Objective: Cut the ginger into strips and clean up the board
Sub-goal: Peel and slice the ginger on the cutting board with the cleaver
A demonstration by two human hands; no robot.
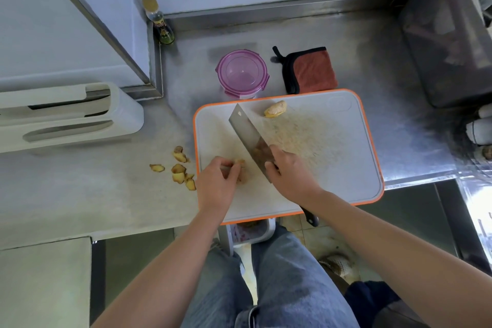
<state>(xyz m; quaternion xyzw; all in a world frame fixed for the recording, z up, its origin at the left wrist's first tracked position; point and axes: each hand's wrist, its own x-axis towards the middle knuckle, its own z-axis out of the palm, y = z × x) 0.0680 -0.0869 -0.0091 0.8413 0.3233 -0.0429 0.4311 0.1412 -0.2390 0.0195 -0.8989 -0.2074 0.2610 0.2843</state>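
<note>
**Cleaver Set Beside Ginger on the Orange-Rimmed Board**

Underneath everything, a steel bench [372, 48], dull and smeared. On it, toward the front, a white board [346, 168] with an orange rim, surface scuffed and stained, near right corner reaching past the bench's front edge. Off to the left, well apart from the board, a white rack [66, 114] with long slots.

Over the board's near left part, two bare forearms reaching in. Right hand [290, 170] wrapped round the cleaver [247, 130] at the blade-handle joint, closed tight on it, black handle end sticking out past the wrist. Broad blade slanting away to the far left, edge down toward the board. Left hand [215, 184] just left of the blade, fingers [231, 168] curled down over a ginger piece [241, 165], pinning it to the board right beside the steel. Edge contact with that piece impossible to tell.

Behind the board, a round container [241, 72] with a pink clip lid, close against the rim. Next to it on the right, a folded red cloth [311, 69] edged in black. In the far left corner, a small bottle [159, 21] with a yellowish cap, upright.

Near the board's far edge, a ginger knob [275, 108], apart from the blade tip. On the bench just left of the board, a scatter of ginger peelings [179, 168].
</note>
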